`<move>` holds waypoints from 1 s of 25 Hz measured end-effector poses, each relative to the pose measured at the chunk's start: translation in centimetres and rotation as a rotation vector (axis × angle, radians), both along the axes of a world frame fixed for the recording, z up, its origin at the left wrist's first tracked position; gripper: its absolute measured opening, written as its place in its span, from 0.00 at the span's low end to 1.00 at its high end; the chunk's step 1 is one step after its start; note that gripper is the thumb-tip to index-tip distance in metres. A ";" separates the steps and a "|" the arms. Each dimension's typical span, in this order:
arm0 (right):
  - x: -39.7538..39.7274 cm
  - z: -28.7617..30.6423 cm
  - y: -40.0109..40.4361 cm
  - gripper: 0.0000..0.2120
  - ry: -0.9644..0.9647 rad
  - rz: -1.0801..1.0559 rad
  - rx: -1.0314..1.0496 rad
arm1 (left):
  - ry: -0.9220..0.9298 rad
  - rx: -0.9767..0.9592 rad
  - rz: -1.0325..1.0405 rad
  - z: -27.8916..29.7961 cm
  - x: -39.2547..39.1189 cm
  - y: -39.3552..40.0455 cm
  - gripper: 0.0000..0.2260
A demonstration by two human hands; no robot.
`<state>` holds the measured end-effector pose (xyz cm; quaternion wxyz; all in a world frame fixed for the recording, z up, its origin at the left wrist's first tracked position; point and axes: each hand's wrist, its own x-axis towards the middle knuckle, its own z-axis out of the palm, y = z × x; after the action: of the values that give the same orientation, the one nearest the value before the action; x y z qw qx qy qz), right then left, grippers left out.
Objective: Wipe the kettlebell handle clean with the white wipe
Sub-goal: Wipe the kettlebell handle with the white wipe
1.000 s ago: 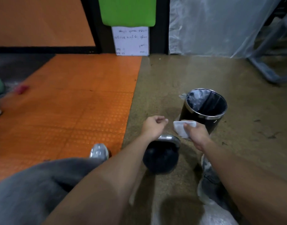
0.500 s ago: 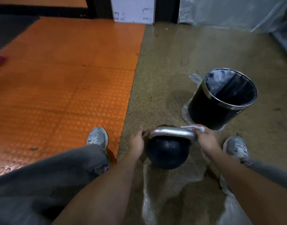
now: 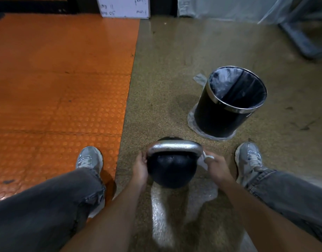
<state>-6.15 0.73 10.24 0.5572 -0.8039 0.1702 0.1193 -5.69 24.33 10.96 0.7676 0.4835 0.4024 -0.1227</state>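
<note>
A black kettlebell (image 3: 172,170) with a silver handle (image 3: 174,145) stands on the speckled floor between my feet. My left hand (image 3: 141,167) cups the ball's left side, fingertips at the left end of the handle. My right hand (image 3: 215,165) pinches the white wipe (image 3: 203,160) and holds it against the right end of the handle. Much of the wipe is hidden under my fingers.
A black bin (image 3: 229,102) with a chrome rim and a plastic liner stands just beyond, to the right. Orange studded matting (image 3: 56,88) covers the floor on the left. My shoes (image 3: 90,159) flank the kettlebell. A white sign (image 3: 123,7) leans on the far wall.
My right hand has slid the wipe from the top right of the handle down round its right end. My left hand moved lower onto the ball. The camera has tilted down and closer.
</note>
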 end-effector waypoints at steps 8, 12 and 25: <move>-0.3 0.6 0.7 0.23 -0.027 -0.010 0.013 | -0.057 -0.006 -0.059 0.8 -0.5 -0.2 0.21; 0.6 1.0 1.1 0.23 0.000 0.012 -0.001 | -0.061 0.038 -0.108 0.1 -0.6 0.1 0.21; -1.4 0.5 1.9 0.22 -0.073 -0.050 0.055 | -0.069 0.027 -0.133 -1.5 -0.4 0.5 0.23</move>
<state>-7.59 2.61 10.78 0.5877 -0.7877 0.1664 0.0805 -6.08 24.82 9.46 0.7645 0.5236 0.3442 -0.1513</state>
